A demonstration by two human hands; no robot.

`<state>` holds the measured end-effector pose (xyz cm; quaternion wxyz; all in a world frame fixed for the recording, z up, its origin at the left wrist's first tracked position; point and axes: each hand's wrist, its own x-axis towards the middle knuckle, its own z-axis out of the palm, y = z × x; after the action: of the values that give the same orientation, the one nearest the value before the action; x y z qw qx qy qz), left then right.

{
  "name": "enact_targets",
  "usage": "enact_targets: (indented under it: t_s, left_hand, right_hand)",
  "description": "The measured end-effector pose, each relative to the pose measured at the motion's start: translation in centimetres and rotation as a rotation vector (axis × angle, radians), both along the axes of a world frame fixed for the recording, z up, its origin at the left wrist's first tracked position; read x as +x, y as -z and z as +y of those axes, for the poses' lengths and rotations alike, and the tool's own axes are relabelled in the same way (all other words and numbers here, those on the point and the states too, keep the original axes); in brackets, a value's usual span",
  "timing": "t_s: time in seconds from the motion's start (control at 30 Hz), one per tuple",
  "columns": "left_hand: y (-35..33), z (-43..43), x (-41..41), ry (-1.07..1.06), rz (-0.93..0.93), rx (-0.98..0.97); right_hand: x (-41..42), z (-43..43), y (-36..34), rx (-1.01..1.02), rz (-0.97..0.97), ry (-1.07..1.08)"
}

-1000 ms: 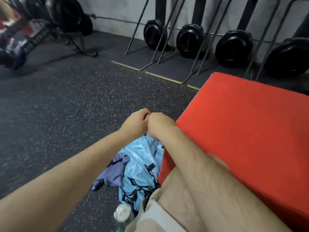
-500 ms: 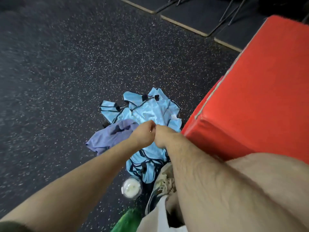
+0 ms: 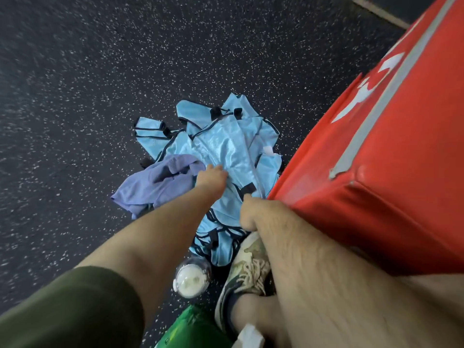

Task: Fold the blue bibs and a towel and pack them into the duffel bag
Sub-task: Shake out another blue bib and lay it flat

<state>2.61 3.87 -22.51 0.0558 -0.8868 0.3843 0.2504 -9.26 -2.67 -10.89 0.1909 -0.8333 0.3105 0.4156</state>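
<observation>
Hands now apart, left hand on bibs

Both arms reach down, the left hand farther out, the right hand with fingers curled.

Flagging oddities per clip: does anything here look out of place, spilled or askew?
Nothing is spilled or damaged. The blue bibs lie in a crumpled heap on the floor beside the red box, the purple towel bunched at their left edge. The left hand reaches onto the heap. No duffel bag is in view.
</observation>
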Motion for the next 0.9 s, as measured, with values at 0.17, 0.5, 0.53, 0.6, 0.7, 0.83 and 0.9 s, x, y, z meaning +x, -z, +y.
enact_targets:
  t_s: [0.17,0.5,0.53,0.6,0.7,0.83,0.9]
  left_hand:
    - [-0.1,0.6,0.6,-0.089,0.055,-0.134]
    - [-6.3,5.3,-1.0,0.087,0.097,-0.624]
    - [-6.8,5.7,-1.5,0.088,0.082,-0.633]
    - [-7.8,6.1,-2.3,0.024,0.046,-0.660]
    - [-9.4,6.6,-2.7,-0.116,0.043,-0.715]
    - [-12.1,6.7,-2.7,-0.152,0.080,-0.886]
    - [-13.8,6.4,-2.2,-0.176,0.068,-0.977]
  right_hand:
    - [0.0,-0.1,-0.2,-0.003,-0.016,-0.033]
    - [1.5,0.0,-3.9,-0.108,-0.423,0.055]
    - [1.5,0.2,-4.1,-0.097,-0.443,0.078]
    - [1.1,0.5,-3.9,-0.082,-0.447,0.107]
    - [-0.2,1.1,-3.7,-0.007,-0.467,0.085]
    - [0.0,0.9,-5.4,0.070,-0.614,0.086]
    - [1.1,0.7,-6.9,0.044,-0.734,0.088]
